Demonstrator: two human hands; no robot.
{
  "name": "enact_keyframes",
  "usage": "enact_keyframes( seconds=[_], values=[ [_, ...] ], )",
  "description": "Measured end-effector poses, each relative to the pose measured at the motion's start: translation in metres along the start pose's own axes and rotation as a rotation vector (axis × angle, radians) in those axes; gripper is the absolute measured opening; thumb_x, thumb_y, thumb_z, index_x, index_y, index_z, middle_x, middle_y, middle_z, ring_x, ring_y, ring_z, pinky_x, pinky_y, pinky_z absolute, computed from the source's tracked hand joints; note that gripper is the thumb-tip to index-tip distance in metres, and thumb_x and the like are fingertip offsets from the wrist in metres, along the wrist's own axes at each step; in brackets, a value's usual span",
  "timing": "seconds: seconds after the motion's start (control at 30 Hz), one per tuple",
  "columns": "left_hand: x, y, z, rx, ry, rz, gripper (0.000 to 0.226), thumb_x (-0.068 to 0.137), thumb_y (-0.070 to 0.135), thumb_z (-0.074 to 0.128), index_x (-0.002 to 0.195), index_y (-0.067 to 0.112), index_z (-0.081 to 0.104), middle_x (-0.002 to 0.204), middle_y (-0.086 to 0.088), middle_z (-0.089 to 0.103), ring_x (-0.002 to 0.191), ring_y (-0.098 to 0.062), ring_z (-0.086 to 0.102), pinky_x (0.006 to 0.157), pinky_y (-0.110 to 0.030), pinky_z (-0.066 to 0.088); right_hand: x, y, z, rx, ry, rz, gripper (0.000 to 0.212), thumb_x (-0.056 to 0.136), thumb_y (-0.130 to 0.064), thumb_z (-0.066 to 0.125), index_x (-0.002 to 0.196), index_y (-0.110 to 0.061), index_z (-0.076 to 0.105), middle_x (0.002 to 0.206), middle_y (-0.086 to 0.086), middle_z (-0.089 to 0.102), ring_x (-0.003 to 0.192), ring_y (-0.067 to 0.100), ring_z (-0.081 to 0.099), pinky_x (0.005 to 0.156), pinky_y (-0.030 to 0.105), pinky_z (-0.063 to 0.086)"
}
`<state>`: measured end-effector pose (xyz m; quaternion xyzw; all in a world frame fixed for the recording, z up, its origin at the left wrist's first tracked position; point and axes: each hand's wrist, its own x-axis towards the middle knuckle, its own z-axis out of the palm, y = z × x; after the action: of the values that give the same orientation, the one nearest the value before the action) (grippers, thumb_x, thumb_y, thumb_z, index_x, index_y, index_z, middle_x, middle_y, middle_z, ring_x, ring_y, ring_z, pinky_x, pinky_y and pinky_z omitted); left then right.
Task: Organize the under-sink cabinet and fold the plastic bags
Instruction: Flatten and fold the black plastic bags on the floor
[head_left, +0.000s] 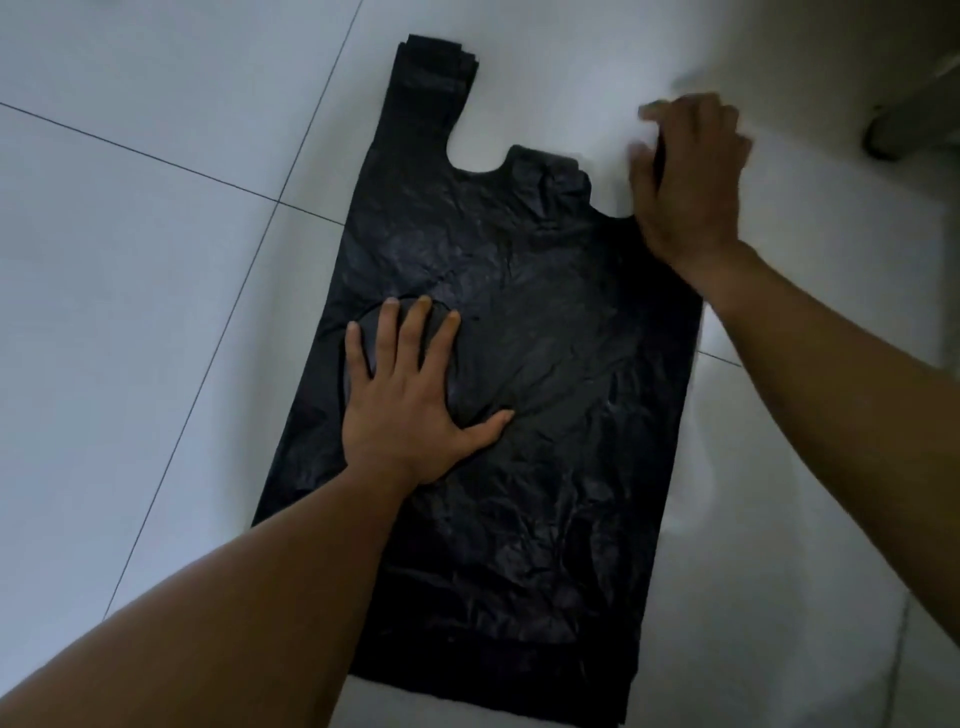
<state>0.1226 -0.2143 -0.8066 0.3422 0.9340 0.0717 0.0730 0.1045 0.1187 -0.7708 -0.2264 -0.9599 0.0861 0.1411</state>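
Tiles (130, 260), white and glossy with thin dark joints, are covered in the middle of the view by a black plastic carrier bag (545, 389). It is laid flat and crinkled, with its handles pointed away from the person. The bag's left handle (431, 78) is stretched out straight on the floor. The left hand (410, 405) is pressed palm down on the left half of the bag, fingers straight and spread, thumb held out to the side; nothing is gripped by it. A rounded outline is seen in the plastic around its fingers, and its cause cannot be told. The right hand (685, 176) is placed at the bag's far right corner, where the right handle is. It is blurred, its fingers are curled, and a dark strip of the plastic is pinched between thumb and fingers. A grey blurred object (893, 130) is seen at the upper right, well apart from the bag.
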Motion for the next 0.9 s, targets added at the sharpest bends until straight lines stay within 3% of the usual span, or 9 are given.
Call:
enact_keyframes(
  seconds=[0.13, 0.2, 0.4, 0.53, 0.57, 0.67, 0.77, 0.83, 0.9],
  values=[
    [0.001, 0.0, -0.001, 0.013, 0.004, 0.0, 0.117, 0.07, 0.099, 0.029, 0.156, 0.02, 0.03, 0.164, -0.01, 0.022, 0.154, -0.034, 0.01, 0.12, -0.065, 0.008, -0.071, -0.076, 0.015, 0.114, -0.197, -0.535, 0.025, 0.099, -0.03, 0.051, 0.117, -0.017, 0.062, 0.113, 0.009, 0.058, 0.105, 0.029, 0.051, 0.085, 0.041, 0.035],
    [0.001, 0.0, -0.001, 0.009, -0.002, 0.0, 0.118, 0.069, 0.1, 0.03, 0.156, 0.02, 0.031, 0.164, -0.01, 0.022, 0.154, -0.034, 0.01, 0.12, -0.065, 0.007, -0.088, -0.085, 0.026, 0.063, -0.301, -0.635, 0.025, 0.1, -0.03, 0.051, 0.116, -0.017, 0.064, 0.114, 0.007, 0.059, 0.104, 0.028, 0.051, 0.084, 0.041, 0.034],
    [0.001, 0.002, -0.002, -0.006, -0.006, -0.01, 0.115, 0.07, 0.099, 0.028, 0.156, 0.021, 0.031, 0.164, -0.009, 0.023, 0.154, -0.034, 0.01, 0.12, -0.064, 0.008, -0.013, -0.057, 0.041, -0.088, -0.255, -0.467, 0.038, 0.1, -0.043, 0.039, 0.128, -0.023, 0.055, 0.128, 0.006, 0.052, 0.115, 0.03, 0.046, 0.089, 0.042, 0.032],
    [0.0, 0.0, -0.002, -0.02, -0.009, -0.014, 0.116, 0.069, 0.099, 0.029, 0.156, 0.023, 0.029, 0.164, -0.007, 0.022, 0.155, -0.032, 0.008, 0.12, -0.064, 0.008, 0.038, -0.044, 0.039, -0.107, -0.155, -0.073, 0.045, 0.097, -0.048, 0.036, 0.131, -0.025, 0.054, 0.134, 0.005, 0.048, 0.125, 0.029, 0.042, 0.099, 0.046, 0.029],
    [0.0, 0.0, -0.001, -0.024, -0.003, -0.013, 0.116, 0.069, 0.099, 0.03, 0.156, 0.023, 0.03, 0.164, -0.007, 0.022, 0.155, -0.032, 0.009, 0.12, -0.064, 0.008, 0.042, -0.051, 0.037, -0.073, -0.116, -0.051, 0.044, 0.097, -0.047, 0.037, 0.131, -0.025, 0.054, 0.135, 0.004, 0.049, 0.126, 0.028, 0.042, 0.099, 0.044, 0.028],
    [0.001, 0.0, -0.001, -0.035, 0.017, -0.007, 0.116, 0.069, 0.099, 0.032, 0.155, 0.022, 0.033, 0.164, -0.008, 0.024, 0.154, -0.033, 0.01, 0.119, -0.065, 0.009, 0.028, -0.099, 0.036, 0.052, -0.114, -0.395, 0.037, 0.101, -0.04, 0.04, 0.129, -0.024, 0.058, 0.129, 0.002, 0.054, 0.12, 0.024, 0.048, 0.093, 0.041, 0.028],
    [0.001, 0.0, -0.001, -0.039, 0.019, -0.008, 0.116, 0.069, 0.099, 0.032, 0.155, 0.022, 0.035, 0.163, -0.008, 0.025, 0.154, -0.033, 0.011, 0.119, -0.065, 0.009, 0.006, -0.146, 0.049, 0.058, -0.286, -0.742, 0.033, 0.102, -0.04, 0.037, 0.121, -0.025, 0.061, 0.123, 0.0, 0.055, 0.115, 0.021, 0.049, 0.096, 0.043, 0.029],
    [0.001, 0.0, 0.0, -0.048, 0.023, -0.008, 0.115, 0.069, 0.099, 0.033, 0.154, 0.022, 0.036, 0.163, -0.008, 0.026, 0.154, -0.033, 0.012, 0.119, -0.066, 0.01, 0.011, -0.157, 0.061, 0.029, -0.353, -0.763, 0.034, 0.101, -0.041, 0.037, 0.121, -0.025, 0.059, 0.124, 0.001, 0.053, 0.117, 0.022, 0.047, 0.097, 0.044, 0.031],
    [0.001, -0.001, 0.001, -0.058, 0.035, -0.007, 0.116, 0.069, 0.099, 0.034, 0.154, 0.021, 0.037, 0.162, -0.008, 0.027, 0.154, -0.033, 0.012, 0.119, -0.066, 0.01, 0.034, -0.156, 0.073, 0.025, -0.337, -0.657, 0.036, 0.1, -0.043, 0.037, 0.124, -0.024, 0.056, 0.128, 0.002, 0.051, 0.118, 0.025, 0.045, 0.095, 0.045, 0.031]
  ],
)
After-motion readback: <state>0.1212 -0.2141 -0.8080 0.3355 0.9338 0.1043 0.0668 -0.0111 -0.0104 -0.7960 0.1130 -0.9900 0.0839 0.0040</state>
